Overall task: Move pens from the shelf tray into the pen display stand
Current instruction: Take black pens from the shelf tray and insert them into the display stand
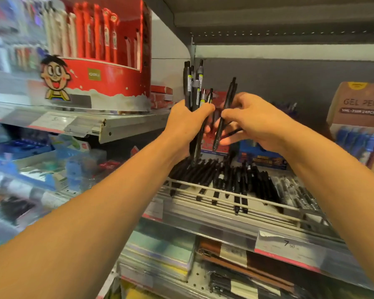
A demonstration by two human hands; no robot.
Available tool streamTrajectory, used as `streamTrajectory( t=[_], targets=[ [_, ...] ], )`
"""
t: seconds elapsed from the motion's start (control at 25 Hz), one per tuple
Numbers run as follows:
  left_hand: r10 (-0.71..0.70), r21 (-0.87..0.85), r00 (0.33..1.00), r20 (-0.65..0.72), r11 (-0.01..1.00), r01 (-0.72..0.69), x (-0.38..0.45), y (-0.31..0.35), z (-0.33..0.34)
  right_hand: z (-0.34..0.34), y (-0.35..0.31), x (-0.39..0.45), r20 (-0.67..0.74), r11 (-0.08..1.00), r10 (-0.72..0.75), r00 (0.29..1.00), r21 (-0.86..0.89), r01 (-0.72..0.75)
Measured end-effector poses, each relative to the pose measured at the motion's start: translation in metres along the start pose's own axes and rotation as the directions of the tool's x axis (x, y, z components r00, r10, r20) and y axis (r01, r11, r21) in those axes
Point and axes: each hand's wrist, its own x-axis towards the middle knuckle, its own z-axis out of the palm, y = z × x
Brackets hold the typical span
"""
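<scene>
Currently gathering: left hand [187,124] grips a bunch of pens [193,87] above the tray [203,186]; right hand [253,121] pinches one pen [224,117] beside it. Next, likely carry them to the red stand [108,83], upper left of tray.

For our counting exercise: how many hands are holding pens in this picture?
2. The left hand grips a bundle of black pens; the right hand pinches a single black pen beside it.
</scene>
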Motion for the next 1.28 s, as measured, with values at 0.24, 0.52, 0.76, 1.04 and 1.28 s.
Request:
streamTrajectory(
  t=[0.24, 0.52, 0.76, 1.04, 1.28],
  targets=[
    [0.065, 0.03, 0.993, -0.101, 0.998, -0.063, -0.013, 0.018, -0.053, 0.033, -0.033, -0.005, 0.085, 0.989, -0.149, 0.985, 0.018, 0.149],
    [0.148, -0.052, 0.982, -0.117, 0.987, -0.155, -0.017, 0.055, -0.144, 0.115, -0.104, -0.002, 0.021, 0.924, -0.375, 0.927, 0.094, 0.371],
    [0.165, -0.088, 0.984, -0.071, 0.981, -0.171, -0.008, 0.073, -0.292, 0.242, -0.171, 0.021, 0.026, 0.906, -0.397, 0.918, 0.17, 0.387],
    [0.083, -0.066, 0.992, -0.093, 0.994, -0.089, 0.013, 0.06, -0.455, 0.38, -0.23, 0.063, 0.01, 0.954, -0.29, 0.957, 0.083, 0.288],
    [0.07, -0.065, 0.981, -0.183, 0.994, -0.084, 0.049, 0.034, -0.568, 0.477, -0.255, 0.12, 0.006, 0.949, -0.302, 0.953, 0.095, 0.3]
  ],
)
